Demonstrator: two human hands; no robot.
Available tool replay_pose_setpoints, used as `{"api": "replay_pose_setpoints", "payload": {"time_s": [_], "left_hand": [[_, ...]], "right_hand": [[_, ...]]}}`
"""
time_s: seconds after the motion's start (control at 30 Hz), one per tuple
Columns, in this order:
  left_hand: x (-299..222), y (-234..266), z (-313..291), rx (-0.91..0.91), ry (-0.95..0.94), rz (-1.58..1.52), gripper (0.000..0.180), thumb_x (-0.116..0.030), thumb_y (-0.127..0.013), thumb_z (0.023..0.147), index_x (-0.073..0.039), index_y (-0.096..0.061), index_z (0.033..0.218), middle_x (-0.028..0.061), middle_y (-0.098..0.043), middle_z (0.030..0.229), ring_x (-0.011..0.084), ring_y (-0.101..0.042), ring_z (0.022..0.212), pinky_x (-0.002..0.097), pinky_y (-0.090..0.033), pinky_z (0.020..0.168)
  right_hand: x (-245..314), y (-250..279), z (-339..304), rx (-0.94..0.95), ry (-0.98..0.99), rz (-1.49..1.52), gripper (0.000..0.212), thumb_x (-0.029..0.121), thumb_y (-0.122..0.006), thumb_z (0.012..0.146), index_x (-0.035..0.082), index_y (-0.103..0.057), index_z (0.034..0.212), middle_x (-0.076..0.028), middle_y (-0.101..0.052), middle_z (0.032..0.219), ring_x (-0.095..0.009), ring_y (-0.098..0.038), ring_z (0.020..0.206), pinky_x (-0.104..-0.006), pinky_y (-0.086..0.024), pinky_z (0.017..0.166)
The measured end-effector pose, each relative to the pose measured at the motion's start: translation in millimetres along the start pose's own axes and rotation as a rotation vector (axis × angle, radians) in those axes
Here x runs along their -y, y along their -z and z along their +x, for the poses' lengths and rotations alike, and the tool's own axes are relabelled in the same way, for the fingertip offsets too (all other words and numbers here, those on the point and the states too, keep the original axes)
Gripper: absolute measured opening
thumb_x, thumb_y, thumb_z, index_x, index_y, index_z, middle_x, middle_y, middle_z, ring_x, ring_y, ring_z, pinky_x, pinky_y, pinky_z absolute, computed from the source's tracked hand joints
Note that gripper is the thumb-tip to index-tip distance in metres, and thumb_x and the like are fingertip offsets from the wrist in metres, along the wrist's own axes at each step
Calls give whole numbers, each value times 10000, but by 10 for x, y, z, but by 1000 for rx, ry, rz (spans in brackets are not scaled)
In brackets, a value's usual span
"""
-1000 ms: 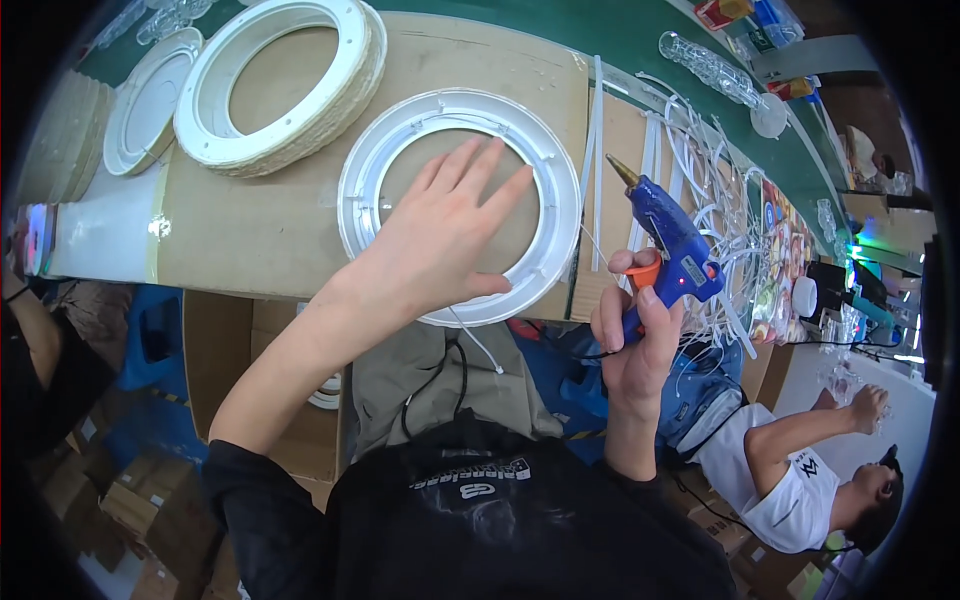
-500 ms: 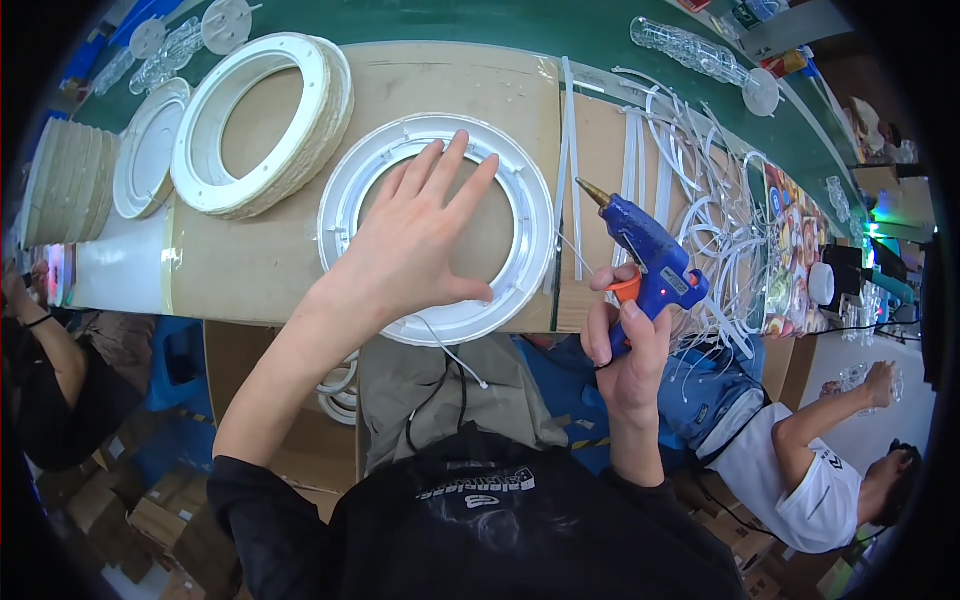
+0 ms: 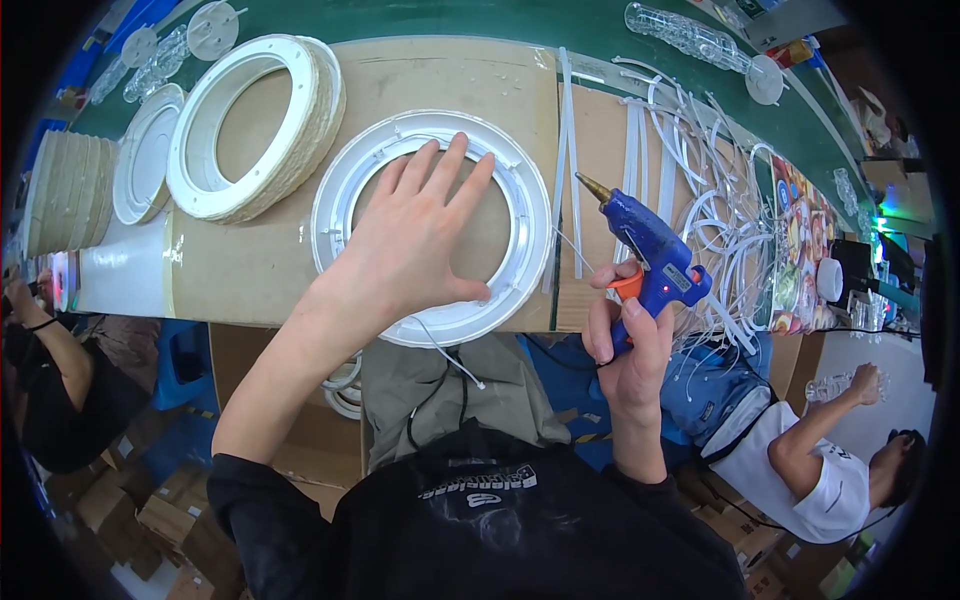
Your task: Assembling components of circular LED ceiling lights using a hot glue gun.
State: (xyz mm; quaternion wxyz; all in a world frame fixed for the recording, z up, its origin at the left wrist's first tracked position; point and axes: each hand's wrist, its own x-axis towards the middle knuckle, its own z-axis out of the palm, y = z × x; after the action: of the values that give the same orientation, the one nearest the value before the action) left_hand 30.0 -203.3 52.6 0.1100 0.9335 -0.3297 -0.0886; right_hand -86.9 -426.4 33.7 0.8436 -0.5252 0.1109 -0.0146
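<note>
My left hand [image 3: 415, 235] lies over a round white ring frame [image 3: 530, 235], fingers spread and thumb apart, resting across its open middle. A thin white wire [image 3: 450, 357] runs from the ring's near side and hangs past the table edge, with a small tip at its end. In my right hand [image 3: 632, 350] is a blue hot glue gun [image 3: 645, 235], gripped by the handle with fingers at its orange trigger. Its brass nozzle points up and to the left, away from the ring. A small red light glows on its body.
Thick white rings [image 3: 190, 150] are stacked at upper left, beside a thinner ring [image 3: 127, 185] and a beige stack [image 3: 70, 190]. White strips [image 3: 632, 150] and a tangled heap [image 3: 710, 225] lie right. Clear plastic pieces [image 3: 690, 38] lie behind. People sit on both sides.
The whole view has shifted slightly. Both my hands, the ring and the glue gun keep their places relative to each other. The person at right has moved an arm a little.
</note>
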Motion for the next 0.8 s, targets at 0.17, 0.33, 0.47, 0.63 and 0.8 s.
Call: {"api": "replay_pose_setpoints", "payload": {"time_s": [0.17,0.33,0.47,0.63,0.8], "left_hand": [[12,-39,7,-9,-19,2,1102,-400,-874,615,-39,-333,1504,256,-314,1538,431,-324,1410,482,-294,1160],[59,-45,-24,-4,-35,-32,1125,-401,-888,595,-86,-327,1518,257,-274,1558,431,-290,1432,489,-297,1159],[92,-109,-38,5,-48,4,1145,-392,-896,580,-121,-316,1529,257,-231,1575,435,-262,1444,505,-295,1158],[73,-110,-35,17,-38,-11,1151,-379,-896,573,-124,-311,1531,259,-225,1576,445,-258,1442,514,-295,1156],[57,-85,-22,13,-40,-6,1163,-363,-897,566,-118,-300,1534,263,-230,1570,442,-270,1436,510,-296,1155]], "right_hand": [[-15,11,9,22,-20,8,387,197,-539,946,-11,-460,1263,-131,-596,1146,-65,-413,489,-219,-326,426],[-2,-1,10,30,5,2,391,187,-527,949,-10,-439,1275,-134,-586,1151,-63,-408,485,-219,-325,421],[-4,2,23,41,-2,-4,390,188,-529,949,-12,-439,1271,-135,-586,1147,-64,-409,480,-219,-326,417],[-4,-33,31,40,-2,-11,397,196,-536,945,-14,-440,1269,-133,-589,1142,-65,-410,480,-221,-324,416],[-11,-43,21,21,-14,-24,415,211,-547,938,-19,-439,1266,-133,-589,1144,-70,-414,484,-221,-326,420]]}}
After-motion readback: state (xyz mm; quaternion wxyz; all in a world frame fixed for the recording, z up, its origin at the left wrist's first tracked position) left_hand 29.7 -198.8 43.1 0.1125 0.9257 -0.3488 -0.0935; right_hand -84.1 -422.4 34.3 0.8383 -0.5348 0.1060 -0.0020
